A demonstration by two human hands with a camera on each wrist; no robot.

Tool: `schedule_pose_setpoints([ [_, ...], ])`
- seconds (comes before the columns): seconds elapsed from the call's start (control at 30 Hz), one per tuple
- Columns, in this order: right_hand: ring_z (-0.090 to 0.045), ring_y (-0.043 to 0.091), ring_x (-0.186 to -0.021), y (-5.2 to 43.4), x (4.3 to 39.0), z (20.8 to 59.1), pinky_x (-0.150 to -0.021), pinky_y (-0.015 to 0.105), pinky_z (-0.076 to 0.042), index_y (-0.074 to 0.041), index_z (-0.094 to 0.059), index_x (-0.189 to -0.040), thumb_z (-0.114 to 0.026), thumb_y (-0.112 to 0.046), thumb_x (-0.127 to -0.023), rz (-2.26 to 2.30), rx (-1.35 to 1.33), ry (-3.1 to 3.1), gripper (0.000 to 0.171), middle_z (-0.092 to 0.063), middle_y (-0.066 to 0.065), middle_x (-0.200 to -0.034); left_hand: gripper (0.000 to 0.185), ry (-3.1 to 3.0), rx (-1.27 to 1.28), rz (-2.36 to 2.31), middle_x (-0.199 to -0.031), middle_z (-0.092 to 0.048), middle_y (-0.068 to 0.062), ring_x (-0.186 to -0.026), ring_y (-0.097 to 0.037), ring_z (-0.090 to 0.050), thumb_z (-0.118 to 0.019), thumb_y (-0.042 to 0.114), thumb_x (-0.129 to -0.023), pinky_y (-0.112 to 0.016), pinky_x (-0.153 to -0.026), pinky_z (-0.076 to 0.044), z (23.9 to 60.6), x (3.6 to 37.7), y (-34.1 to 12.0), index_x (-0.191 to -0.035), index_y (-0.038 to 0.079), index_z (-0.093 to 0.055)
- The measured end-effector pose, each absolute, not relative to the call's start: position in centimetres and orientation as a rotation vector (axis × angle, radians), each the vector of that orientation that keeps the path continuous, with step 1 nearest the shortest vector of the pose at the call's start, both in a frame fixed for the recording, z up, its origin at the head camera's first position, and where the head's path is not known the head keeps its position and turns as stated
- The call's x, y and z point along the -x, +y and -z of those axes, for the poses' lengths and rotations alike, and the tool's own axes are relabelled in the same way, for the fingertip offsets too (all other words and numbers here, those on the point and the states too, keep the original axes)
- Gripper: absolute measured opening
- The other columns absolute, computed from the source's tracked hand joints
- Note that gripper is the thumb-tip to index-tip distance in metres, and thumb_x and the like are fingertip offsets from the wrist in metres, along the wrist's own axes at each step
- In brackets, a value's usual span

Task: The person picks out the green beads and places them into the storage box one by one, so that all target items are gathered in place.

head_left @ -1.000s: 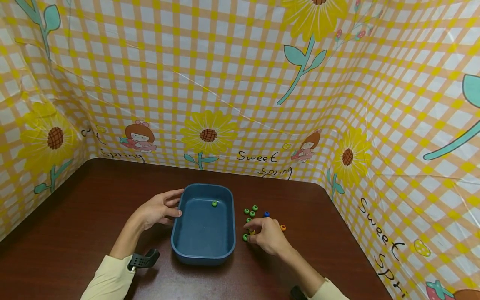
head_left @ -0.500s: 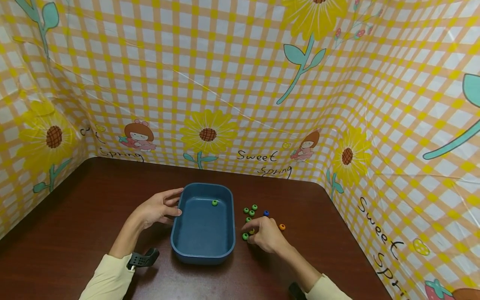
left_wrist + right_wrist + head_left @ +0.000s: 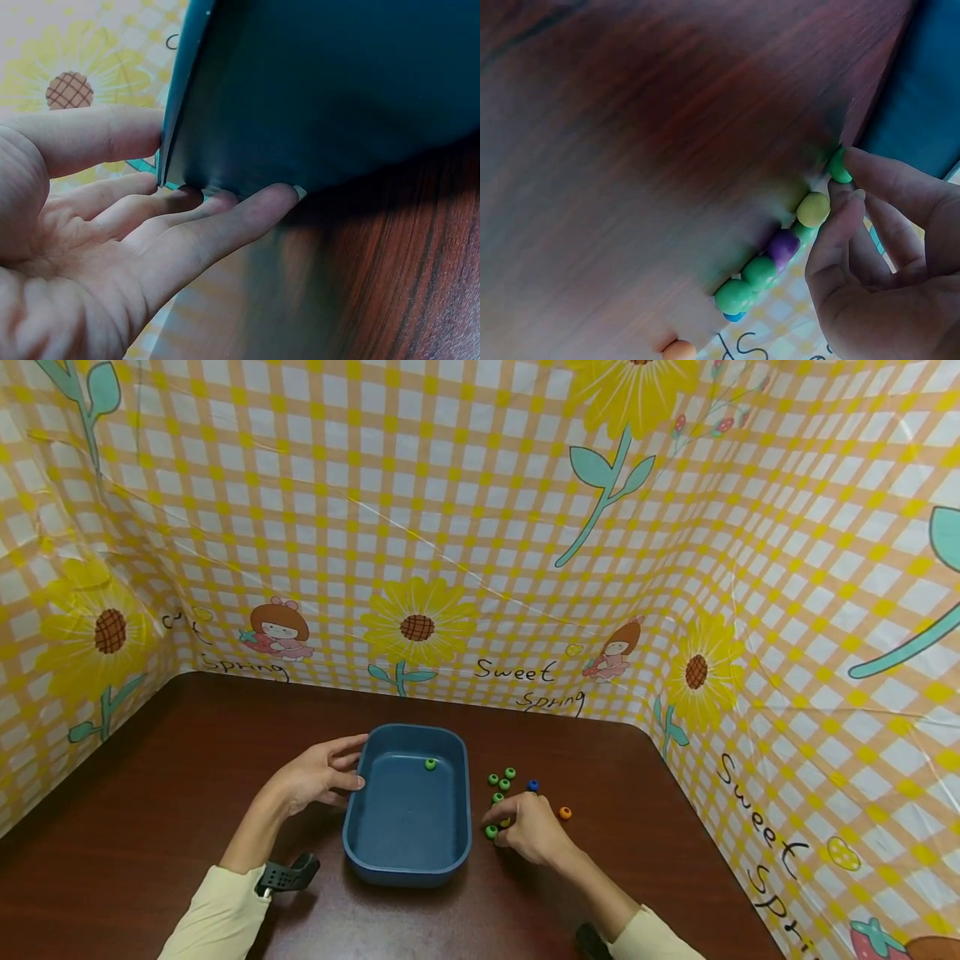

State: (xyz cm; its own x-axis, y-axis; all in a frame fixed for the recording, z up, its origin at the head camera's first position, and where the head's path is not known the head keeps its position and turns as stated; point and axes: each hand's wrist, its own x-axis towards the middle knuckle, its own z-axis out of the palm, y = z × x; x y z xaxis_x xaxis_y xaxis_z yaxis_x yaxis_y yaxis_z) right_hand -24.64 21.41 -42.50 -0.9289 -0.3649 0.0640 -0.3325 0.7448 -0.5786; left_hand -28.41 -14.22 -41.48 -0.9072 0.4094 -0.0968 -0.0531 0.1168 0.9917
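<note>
A deep blue rectangular bin [image 3: 407, 870] stands on the dark wooden table with one green bead [image 3: 431, 764] inside. My left hand [image 3: 318, 779] rests against its left side, thumb at the rim and fingers stretched along the outer wall. Right of the bin, my right hand [image 3: 534, 831] has curled thumb and forefinger at a green bead [image 3: 839, 166] on the table, pinching it between their tips. Beside these fingers lie a yellow bead [image 3: 813, 209], a purple bead [image 3: 783, 245] and several more green beads [image 3: 504, 784]. The right hand partly hides some of them in the head view.
A blue bead [image 3: 532, 785] lies beyond the right hand and an orange bead [image 3: 565, 813] to its right. Checked cloth [image 3: 480, 527] with sunflowers hangs around the back and sides of the table [image 3: 187, 777].
My right thumb and forefinger have shifted slightly left and closed in around the nearest green bead. The left hand and the bin stay where they were.
</note>
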Motion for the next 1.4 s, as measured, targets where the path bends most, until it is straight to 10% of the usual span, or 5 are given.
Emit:
schedule_pose_setpoints([
  [1.4, -0.067, 0.015, -0.068, 18.5, 27.9, 36.6, -0.059, 0.029, -0.052, -0.016, -0.079, -0.097, -0.078, -0.007, -0.086, 1.182, 0.382, 2.987, 0.014, -0.076, 0.002, -0.091, 0.08, 2.031, -0.337, -1.861, -0.159, -0.03, -0.031, -0.125, -0.05, -0.059, -0.064, -0.006, -0.094, -0.058, -0.086, -0.058, 41.6, 28.3, -14.1, -0.161, 0.0, -0.02],
])
